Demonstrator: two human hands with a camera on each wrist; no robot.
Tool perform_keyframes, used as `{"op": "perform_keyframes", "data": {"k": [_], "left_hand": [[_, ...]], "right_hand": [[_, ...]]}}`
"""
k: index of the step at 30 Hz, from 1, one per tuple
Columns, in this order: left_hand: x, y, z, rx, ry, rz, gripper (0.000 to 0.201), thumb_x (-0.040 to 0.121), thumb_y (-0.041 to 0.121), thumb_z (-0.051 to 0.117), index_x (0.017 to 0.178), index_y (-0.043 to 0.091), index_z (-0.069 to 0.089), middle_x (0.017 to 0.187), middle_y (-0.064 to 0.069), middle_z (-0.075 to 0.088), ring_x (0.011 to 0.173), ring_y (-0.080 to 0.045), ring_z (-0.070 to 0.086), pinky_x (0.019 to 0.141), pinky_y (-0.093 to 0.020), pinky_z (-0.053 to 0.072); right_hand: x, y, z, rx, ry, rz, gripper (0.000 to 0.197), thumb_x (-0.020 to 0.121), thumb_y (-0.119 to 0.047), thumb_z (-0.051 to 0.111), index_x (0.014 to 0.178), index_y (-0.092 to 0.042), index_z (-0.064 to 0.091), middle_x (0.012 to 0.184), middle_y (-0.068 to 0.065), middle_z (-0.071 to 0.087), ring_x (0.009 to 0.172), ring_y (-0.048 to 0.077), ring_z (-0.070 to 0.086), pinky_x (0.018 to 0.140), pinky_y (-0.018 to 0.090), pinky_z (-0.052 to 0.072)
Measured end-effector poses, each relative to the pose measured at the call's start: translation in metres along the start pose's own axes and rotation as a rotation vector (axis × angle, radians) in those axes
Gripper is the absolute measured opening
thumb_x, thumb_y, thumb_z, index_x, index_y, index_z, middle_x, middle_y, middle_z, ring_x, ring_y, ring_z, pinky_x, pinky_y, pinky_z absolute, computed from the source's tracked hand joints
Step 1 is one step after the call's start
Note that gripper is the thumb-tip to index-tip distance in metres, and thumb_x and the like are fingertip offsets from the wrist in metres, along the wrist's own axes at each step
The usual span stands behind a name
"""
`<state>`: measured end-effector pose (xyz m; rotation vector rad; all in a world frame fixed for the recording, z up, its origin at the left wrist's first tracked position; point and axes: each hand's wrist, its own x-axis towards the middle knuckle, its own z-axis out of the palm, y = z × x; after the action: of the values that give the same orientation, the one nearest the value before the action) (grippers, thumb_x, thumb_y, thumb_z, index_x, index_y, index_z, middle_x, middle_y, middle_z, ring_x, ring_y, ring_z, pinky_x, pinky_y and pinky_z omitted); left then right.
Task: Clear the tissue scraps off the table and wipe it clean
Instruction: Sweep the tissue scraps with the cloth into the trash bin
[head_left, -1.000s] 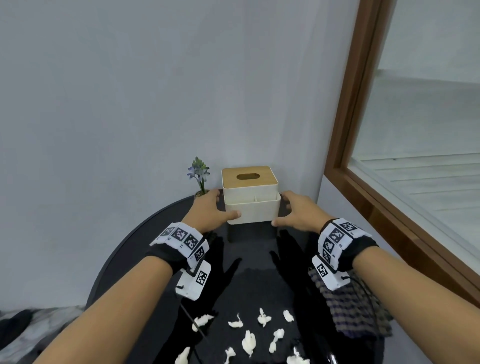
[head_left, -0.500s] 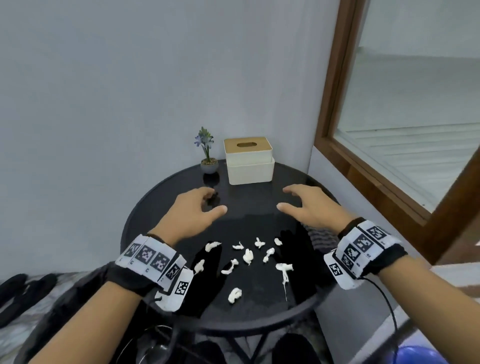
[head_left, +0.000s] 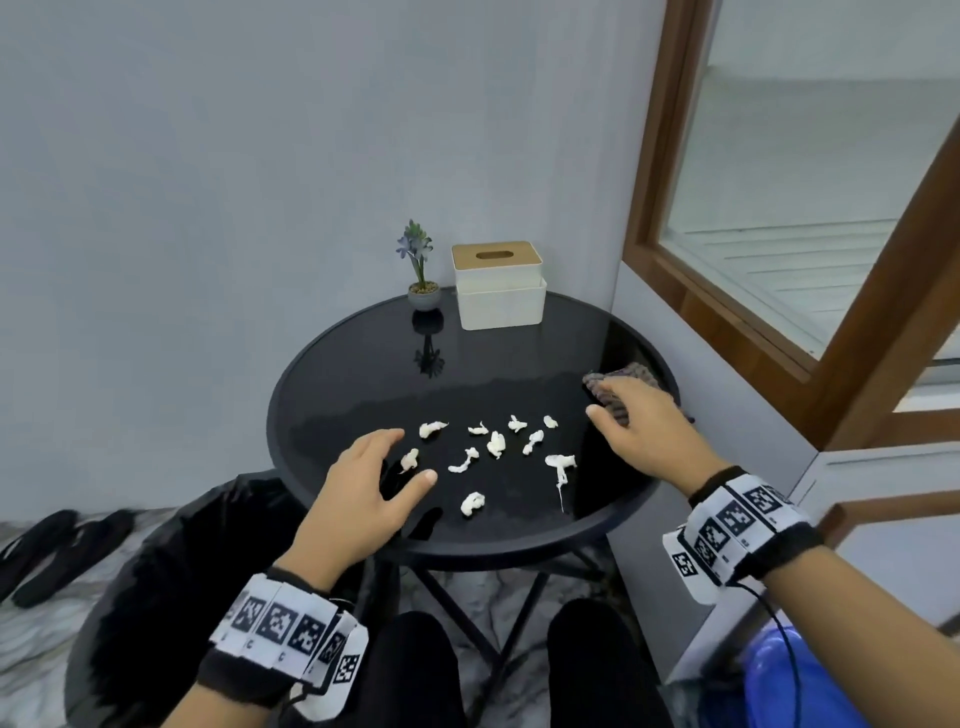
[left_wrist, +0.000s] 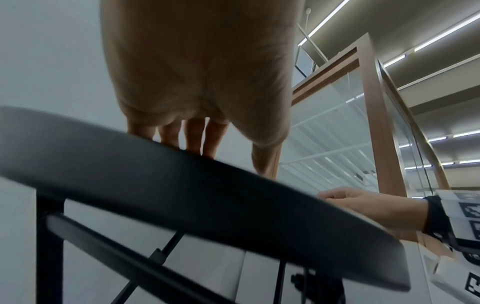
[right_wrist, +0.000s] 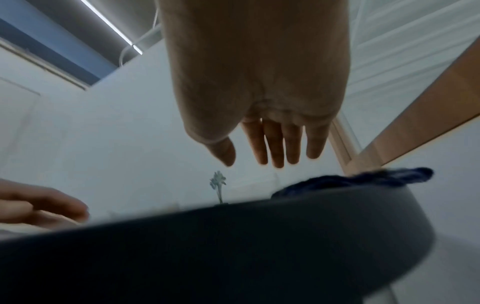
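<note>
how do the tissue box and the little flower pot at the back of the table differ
The tissue box is a white rectangular block with a flat wooden lid; the flower pot is small, round and grey.
The box's slot shows no tissue; the pot holds an upright purple-flowered stem.
The box is much bulkier than the pot, though the stem rises about as high as the box's lid.
Both stand side by side at the table's far edge.

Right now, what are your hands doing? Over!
Left hand open, over the near scraps. Right hand open, reaching over the cloth. Tissue scraps all still on the table. Nothing in the way.
</note>
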<state>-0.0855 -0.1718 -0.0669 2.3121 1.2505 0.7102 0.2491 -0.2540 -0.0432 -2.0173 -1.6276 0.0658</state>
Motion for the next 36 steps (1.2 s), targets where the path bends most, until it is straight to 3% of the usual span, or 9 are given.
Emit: {"op": "perform_keyframes", "data": {"k": [4,7,11,22,25,27,29,33,36], "left_hand": [[-0.009,-0.006,0.016,0.009,0.092,0.007,0.071,0.085,0.061,0.059,0.142,0.021,0.046,0.145,0.010,0.045,0.135,-0.008,0.037,0.109,-0.024,0.029],[-0.014,-0.005,0.023,0.072,0.176,0.058,0.069,0.085,0.062,0.056,0.139,0.018,0.050,0.144,0.008,0.048,0.133,-0.011,0.041,0.112,-0.033,0.033],[-0.015,-0.003,0.028,0.119,0.235,0.064,0.067,0.086,0.059,0.051,0.137,0.017,0.053,0.144,0.007,0.049,0.134,-0.011,0.041,0.111,-0.041,0.037],[-0.017,-0.002,0.032,0.139,0.258,0.067,0.063,0.086,0.056,0.049,0.135,0.017,0.055,0.141,0.008,0.052,0.133,-0.011,0.044,0.109,-0.042,0.039],[-0.016,-0.002,0.033,0.144,0.254,0.064,0.064,0.086,0.057,0.049,0.135,0.016,0.055,0.141,0.007,0.052,0.133,-0.012,0.044,0.109,-0.042,0.039],[-0.015,-0.003,0.032,0.142,0.259,0.059,0.064,0.086,0.057,0.048,0.135,0.016,0.055,0.141,0.007,0.052,0.134,-0.012,0.044,0.109,-0.041,0.040],[-0.016,-0.003,0.032,0.143,0.259,0.051,0.064,0.086,0.057,0.048,0.135,0.017,0.055,0.142,0.008,0.051,0.134,-0.011,0.043,0.110,-0.039,0.039],[-0.016,-0.005,0.031,0.155,0.245,0.031,0.065,0.085,0.058,0.047,0.137,0.018,0.053,0.143,0.009,0.050,0.135,-0.010,0.041,0.110,-0.034,0.038],[-0.016,-0.006,0.032,0.156,0.234,0.032,0.066,0.086,0.058,0.047,0.137,0.017,0.053,0.142,0.008,0.051,0.135,-0.011,0.041,0.110,-0.039,0.039]], "right_hand": [[0.013,0.022,0.008,-0.174,-0.018,0.089,0.055,0.093,-0.044,0.048,0.135,-0.009,0.046,0.139,0.012,0.051,0.130,0.027,0.045,0.107,0.043,0.039],[0.021,0.036,0.017,-0.299,-0.124,0.157,0.066,0.096,-0.050,0.036,0.146,-0.008,0.033,0.154,0.012,0.033,0.143,0.027,0.027,0.116,0.043,0.024],[0.029,0.036,0.020,-0.338,-0.226,0.151,0.063,0.100,-0.042,0.028,0.151,-0.007,0.020,0.160,0.011,0.019,0.148,0.024,0.014,0.118,0.041,0.013],[0.004,-0.037,0.043,-0.076,-0.173,-0.068,0.044,0.102,-0.023,0.033,0.142,-0.005,0.040,0.154,0.010,0.036,0.145,0.021,0.025,0.115,0.029,0.015],[-0.002,-0.053,0.049,0.053,-0.164,-0.084,0.038,0.102,-0.023,0.034,0.131,-0.006,0.051,0.136,0.010,0.055,0.133,0.024,0.043,0.109,0.031,0.026],[-0.003,-0.054,0.047,0.204,-0.143,-0.019,0.029,0.101,-0.025,0.037,0.113,-0.012,0.060,0.098,0.001,0.067,0.101,0.025,0.063,0.090,0.035,0.044],[0.000,-0.048,0.041,0.302,-0.093,0.044,0.025,0.100,-0.028,0.040,0.096,-0.018,0.061,0.076,-0.005,0.064,0.075,0.018,0.062,0.072,0.029,0.043],[0.004,-0.033,0.017,0.264,-0.016,0.047,0.023,0.100,-0.029,0.041,0.099,-0.019,0.061,0.074,-0.007,0.062,0.069,0.012,0.059,0.063,0.020,0.038],[-0.004,-0.022,0.006,0.226,-0.048,0.026,0.022,0.100,-0.028,0.041,0.101,-0.018,0.061,0.072,-0.006,0.064,0.064,0.007,0.059,0.054,0.015,0.042]]}}
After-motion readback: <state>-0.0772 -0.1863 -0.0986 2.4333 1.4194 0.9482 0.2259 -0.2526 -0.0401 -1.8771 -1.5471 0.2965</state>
